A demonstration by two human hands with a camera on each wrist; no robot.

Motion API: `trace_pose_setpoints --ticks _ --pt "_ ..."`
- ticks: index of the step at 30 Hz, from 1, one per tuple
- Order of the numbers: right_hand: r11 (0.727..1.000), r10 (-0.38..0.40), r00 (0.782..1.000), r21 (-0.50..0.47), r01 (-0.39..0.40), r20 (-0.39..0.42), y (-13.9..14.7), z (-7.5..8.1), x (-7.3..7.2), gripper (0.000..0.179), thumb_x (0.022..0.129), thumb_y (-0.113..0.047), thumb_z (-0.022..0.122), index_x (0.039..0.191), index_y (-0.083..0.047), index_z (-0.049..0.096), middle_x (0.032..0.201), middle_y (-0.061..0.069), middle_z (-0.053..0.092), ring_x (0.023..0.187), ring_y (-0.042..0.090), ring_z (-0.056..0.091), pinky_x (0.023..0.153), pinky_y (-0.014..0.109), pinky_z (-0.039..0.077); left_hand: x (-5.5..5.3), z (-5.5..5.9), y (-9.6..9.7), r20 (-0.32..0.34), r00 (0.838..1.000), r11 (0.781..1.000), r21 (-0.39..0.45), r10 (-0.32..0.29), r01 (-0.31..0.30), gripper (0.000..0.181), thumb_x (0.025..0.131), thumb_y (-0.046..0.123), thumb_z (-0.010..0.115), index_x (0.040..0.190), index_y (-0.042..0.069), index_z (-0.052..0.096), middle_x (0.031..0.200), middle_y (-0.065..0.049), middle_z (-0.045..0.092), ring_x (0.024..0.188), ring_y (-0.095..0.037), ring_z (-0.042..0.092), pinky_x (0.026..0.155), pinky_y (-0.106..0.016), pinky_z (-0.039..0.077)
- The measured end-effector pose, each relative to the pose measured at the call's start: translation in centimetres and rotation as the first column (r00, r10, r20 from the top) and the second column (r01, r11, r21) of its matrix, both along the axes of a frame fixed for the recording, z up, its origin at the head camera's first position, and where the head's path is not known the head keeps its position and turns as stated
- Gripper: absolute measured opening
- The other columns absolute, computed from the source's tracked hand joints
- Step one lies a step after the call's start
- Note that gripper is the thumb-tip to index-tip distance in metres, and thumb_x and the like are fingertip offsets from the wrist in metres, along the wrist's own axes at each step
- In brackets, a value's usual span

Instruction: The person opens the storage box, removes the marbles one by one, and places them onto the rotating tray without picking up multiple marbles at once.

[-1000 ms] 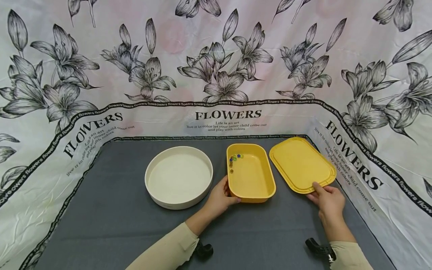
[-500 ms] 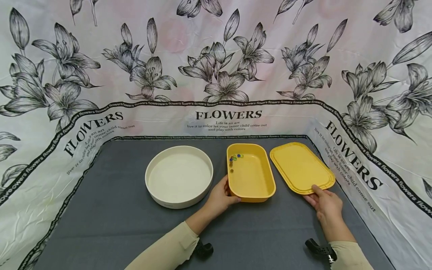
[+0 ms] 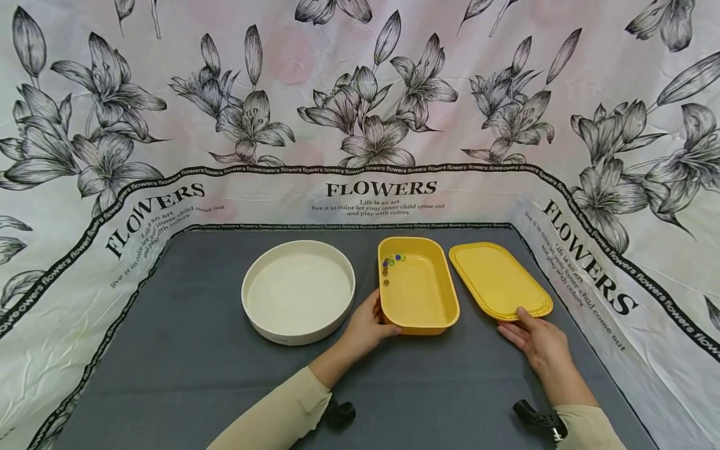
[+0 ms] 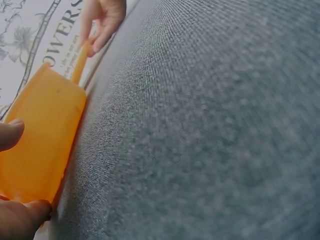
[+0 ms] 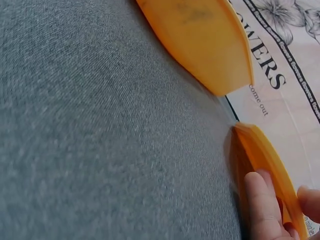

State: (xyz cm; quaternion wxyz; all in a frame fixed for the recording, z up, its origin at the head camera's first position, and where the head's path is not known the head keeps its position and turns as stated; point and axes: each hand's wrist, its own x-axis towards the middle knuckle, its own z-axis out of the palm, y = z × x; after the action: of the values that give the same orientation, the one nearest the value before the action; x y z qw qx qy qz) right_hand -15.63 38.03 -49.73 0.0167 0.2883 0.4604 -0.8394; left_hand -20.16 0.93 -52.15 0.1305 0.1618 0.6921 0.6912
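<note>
A round cream dish [image 3: 298,290] stood near the far edge of the grey cloth [image 3: 185,362]; white lily-printed fabric [image 3: 427,147] lettered "FLOWERS" bordered its far, left and right edges.

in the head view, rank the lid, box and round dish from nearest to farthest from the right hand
1. Lid: pinched at its near edge by the right hand.
2. Box: left of the lid.
3. Round dish: left of the box, farthest away.
</note>
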Motion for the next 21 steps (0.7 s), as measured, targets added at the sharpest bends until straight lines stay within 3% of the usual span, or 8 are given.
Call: trace_pose_setpoints --ticks 7,11,13,18,21 --pt "0.994 0.108 0.994 -0.016 -0.108 0.007 1.1 -0.3 0.8 0.021 0.104 -0.009 0.059 0.119 -0.008 0.044 0.092 0.007 0.074 0.088 0.028 0.077 0.088 0.044 0.061 0.1 0.3 -0.1 0.018 1.000 1.000 0.021 -0.020 0.019 0.095 0.082 -0.011 0.080 0.160 0.002 0.028 0.152 -0.022 0.048 0.133 -0.036 0.055 0.108 -0.046 0.050" --pt "0.965 0.243 0.970 0.100 -0.243 0.015 1.8 -0.4 1.4 0.006 0.107 -0.009 0.053 0.111 -0.004 0.054 0.094 0.008 0.074 0.090 0.026 0.078 0.090 0.042 0.060 0.2 0.3 0.0 0.008 1.000 1.000 0.014 -0.018 0.017 0.094 0.082 -0.012 0.080 0.159 0.002 0.028 0.151 -0.022 0.048 0.132 -0.037 0.056 0.107 -0.046 0.050" --pt "0.943 0.288 0.957 0.167 -0.289 0.028 2.1 -0.3 1.8 0.009 0.108 -0.009 0.052 0.107 -0.004 0.060 0.094 0.007 0.075 0.090 0.025 0.078 0.088 0.042 0.061 0.1 0.3 0.0 0.004 1.000 1.000 0.016 -0.017 0.017 0.095 0.081 -0.012 0.080 0.159 0.003 0.028 0.152 -0.022 0.048 0.132 -0.037 0.055 0.108 -0.047 0.049" --pt "0.902 0.310 0.947 0.289 -0.320 0.081 2.4 0.0 2.3 0.014 0.107 -0.012 0.055 0.104 -0.002 0.065 0.090 0.007 0.077 0.085 0.025 0.078 0.083 0.042 0.062 0.1 0.2 -0.1 0.001 1.000 0.999 0.026 -0.030 0.030 0.101 0.080 -0.011 0.082 0.161 0.004 0.024 0.156 -0.021 0.044 0.137 -0.036 0.052 0.111 -0.046 0.046" --pt "0.886 0.310 0.946 0.332 -0.324 0.098 2.5 0.3 2.6 0.021 0.108 -0.013 0.053 0.117 0.006 0.058 0.089 0.006 0.077 0.084 0.024 0.078 0.082 0.042 0.062 0.1 0.3 -0.2 0.002 0.999 0.999 0.033 -0.041 0.040 0.101 0.080 -0.009 0.083 0.161 0.006 0.024 0.156 -0.020 0.044 0.138 -0.035 0.052 0.110 -0.044 0.047"
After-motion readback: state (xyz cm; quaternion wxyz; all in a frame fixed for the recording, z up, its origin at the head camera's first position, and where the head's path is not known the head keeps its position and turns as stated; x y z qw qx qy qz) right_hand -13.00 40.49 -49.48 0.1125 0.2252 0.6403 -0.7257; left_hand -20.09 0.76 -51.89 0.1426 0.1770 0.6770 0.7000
